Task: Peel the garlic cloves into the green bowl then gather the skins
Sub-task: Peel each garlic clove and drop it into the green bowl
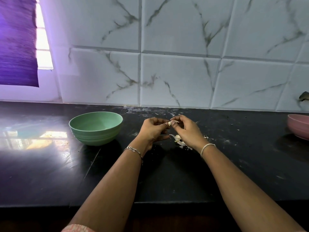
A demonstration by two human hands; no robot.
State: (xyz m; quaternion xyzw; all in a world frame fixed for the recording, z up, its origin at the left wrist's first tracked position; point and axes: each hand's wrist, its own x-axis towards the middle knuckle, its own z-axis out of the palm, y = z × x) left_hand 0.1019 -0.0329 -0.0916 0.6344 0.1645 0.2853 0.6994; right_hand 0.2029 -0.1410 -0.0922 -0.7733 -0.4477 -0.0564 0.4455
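Observation:
Above the black counter (167, 173), my left hand (153, 131) and my right hand (187, 131) meet fingertip to fingertip around a small pale garlic clove (170, 123), both pinching it. A little heap of white garlic skins (179, 140) lies on the counter just below my right hand, partly hidden by it. The green bowl (96, 129) stands to the left of my left hand; what I see of its inside holds nothing.
A pink bowl (299, 127) is cut off by the right edge of the view. Marble-patterned wall tiles (175, 72) rise behind the counter. A purple blind (17, 44) hangs at the upper left. Small skin flecks (207, 137) dot the counter.

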